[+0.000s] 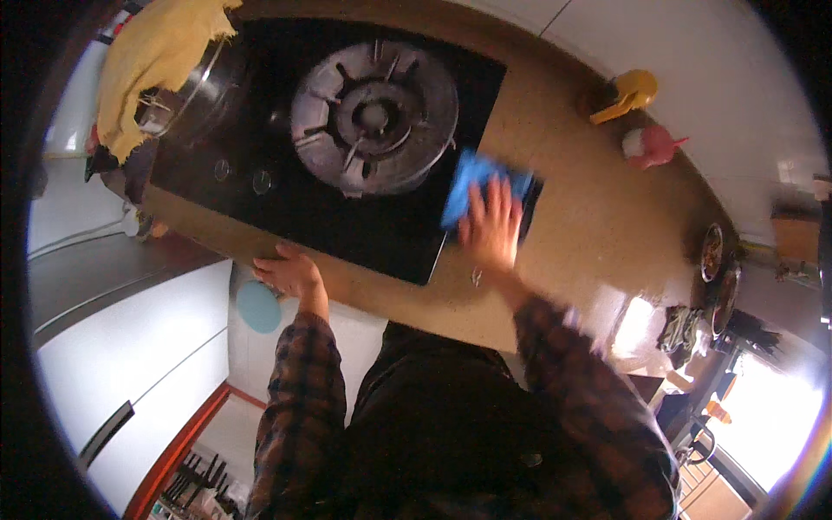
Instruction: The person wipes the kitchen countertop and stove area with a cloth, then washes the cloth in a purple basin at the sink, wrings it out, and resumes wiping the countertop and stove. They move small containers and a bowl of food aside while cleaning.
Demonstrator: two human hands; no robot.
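Note:
My right hand point(493, 227) lies over a blue cloth point(463, 192), its fingers spread on top. The cloth is pressed down where the right edge of a black glass gas hob point(364, 227) meets the brown countertop point(559, 156). A dark flat thing point(534, 195) shows beside the cloth; what it is cannot be told. On the hob stands a round metal burner with its pan support point(429, 110), left of the cloth. My left hand point(292, 270) rests with fingers apart at the countertop's front edge, holding nothing. Just below it is a pale blue round object point(259, 307).
A yellow cloth point(149, 58) drapes over a metal pot point(208, 91) at the hob's far left. Along the wall stand a yellow object point(634, 91) and a pink-and-white one point(652, 144). A bowl point(712, 252) sits at the right. White cabinet doors point(149, 338) are lower left.

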